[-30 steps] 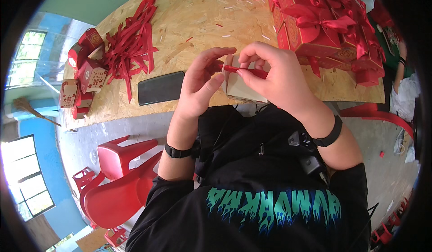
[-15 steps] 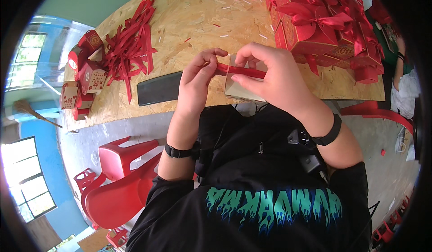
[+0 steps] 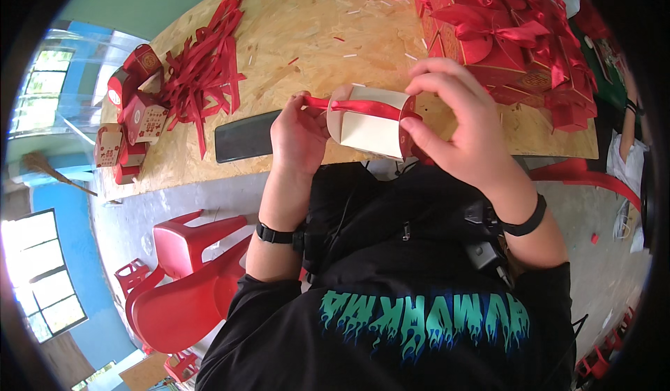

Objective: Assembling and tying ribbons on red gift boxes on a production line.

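A small gift box (image 3: 371, 137) with a cream inside and rounded red end flaps stands open at the table's near edge. A red ribbon (image 3: 370, 106) runs across its top, through the left flap and toward the right one. My left hand (image 3: 300, 129) pinches the ribbon's left end just outside the box. At the other end, my right hand (image 3: 457, 108) has its fingers apart and curved, with the thumb at the right flap. The ribbon's right end is partly hidden by that flap and hand.
A black phone (image 3: 244, 138) lies left of my left hand. Beyond it are a heap of red ribbons (image 3: 202, 70) and several small red boxes (image 3: 143, 119). Many bow-tied red boxes (image 3: 495, 49) fill the right side. Paper scraps dot the wooden table (image 3: 293, 28). Red chairs (image 3: 185, 300) stand below left.
My right hand has moved right, off the middle of the ribbon to the right flap, uncovering the box. The ribbon now lies across the box top; my left hand still pinches its left end.
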Available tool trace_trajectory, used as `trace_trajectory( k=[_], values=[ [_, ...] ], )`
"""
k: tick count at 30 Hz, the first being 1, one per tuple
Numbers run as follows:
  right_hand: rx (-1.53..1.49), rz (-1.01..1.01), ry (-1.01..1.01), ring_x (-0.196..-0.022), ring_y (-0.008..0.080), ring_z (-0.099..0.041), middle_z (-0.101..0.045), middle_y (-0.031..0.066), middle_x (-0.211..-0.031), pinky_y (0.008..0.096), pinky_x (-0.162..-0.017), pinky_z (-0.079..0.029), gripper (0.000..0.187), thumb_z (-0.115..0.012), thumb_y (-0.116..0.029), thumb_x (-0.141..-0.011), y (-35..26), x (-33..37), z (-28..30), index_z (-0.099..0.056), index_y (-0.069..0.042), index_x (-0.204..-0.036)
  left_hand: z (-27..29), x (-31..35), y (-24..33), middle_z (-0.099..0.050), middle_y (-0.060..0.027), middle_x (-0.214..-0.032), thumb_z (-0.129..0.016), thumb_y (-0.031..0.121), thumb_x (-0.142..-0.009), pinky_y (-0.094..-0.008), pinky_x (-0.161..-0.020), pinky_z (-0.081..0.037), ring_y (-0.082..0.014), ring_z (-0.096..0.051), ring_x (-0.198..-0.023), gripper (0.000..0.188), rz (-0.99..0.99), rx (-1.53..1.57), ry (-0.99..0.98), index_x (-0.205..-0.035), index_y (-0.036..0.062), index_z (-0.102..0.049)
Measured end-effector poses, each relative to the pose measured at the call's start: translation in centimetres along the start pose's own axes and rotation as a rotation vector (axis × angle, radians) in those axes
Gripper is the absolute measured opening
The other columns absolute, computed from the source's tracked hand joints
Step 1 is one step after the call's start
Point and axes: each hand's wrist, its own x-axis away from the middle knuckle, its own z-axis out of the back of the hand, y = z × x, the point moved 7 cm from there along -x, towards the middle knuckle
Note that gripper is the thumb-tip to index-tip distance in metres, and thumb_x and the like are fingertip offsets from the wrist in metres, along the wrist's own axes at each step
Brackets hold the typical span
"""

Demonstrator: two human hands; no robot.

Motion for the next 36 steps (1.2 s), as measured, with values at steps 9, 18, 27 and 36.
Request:
trace_trajectory(
  k=[9, 18, 27, 36],
  values=[
    [-0.33, -0.522, -0.398, -0.071, 0.0163, -0.065, -0.068, 0.0086, -0.079, 0.0306, -0.067, -0.052, 0.015, -0.071, -0.008, -0.092, 3.8, 2.8, -2.3, -0.06, 0.001, -0.097, -3.5, 3.1, 1.5, -0.069, -0.0085, -0.091, -0.054, 0.022, -0.105, -0.0343, -0.071, -0.052, -0.0184, -0.065, -0.074, 0.018, -0.132, -0.275, -0.199, -0.118, 0.0103, -0.051],
    [-0.544, -0.708, -0.59, -0.079, 0.006, -0.054, -0.058, -0.0021, -0.083, 0.0247, -0.073, -0.047, 0.009, -0.068, -0.003, -0.093, 4.4, 3.9, -3.2, -0.059, -0.002, -0.093, -4.9, 4.4, 3.5, -0.072, -0.0123, -0.101, -0.057, -0.001, -0.101, -0.0313, -0.075, -0.06, -0.016, -0.071, -0.084, 0.038, -0.51, -0.463, -0.105, -0.138, 0.0016, -0.051],
    [-0.645, -0.697, -0.488, -0.077, 0.0024, -0.046, -0.053, -0.0062, -0.081, 0.0213, -0.068, -0.038, 0.012, -0.066, -0.008, -0.095, 4.2, 3.7, -2.8, -0.056, -0.003, -0.09, -4.5, 4.9, 3.4, -0.072, -0.0122, -0.102, -0.056, 0.001, -0.102, -0.0309, -0.077, -0.06, -0.0174, -0.071, -0.087, 0.022, -0.647, -0.587, -0.115, -0.12, -0.0056, -0.066],
    [-0.625, -0.762, -0.483, -0.068, 0.0029, -0.046, -0.052, -0.0042, -0.073, 0.023, -0.061, -0.038, 0.02, -0.065, -0.011, -0.098, 4.1, 4.2, -3.3, -0.053, -0.004, -0.084, -4.9, 4.0, 2.0, -0.068, -0.0108, -0.107, -0.068, 0.0, -0.094, -0.0305, -0.082, -0.059, -0.0165, -0.069, -0.093, 0.027, -0.411, -0.421, -0.122, -0.12, -0.0056, -0.062]
  ],
)
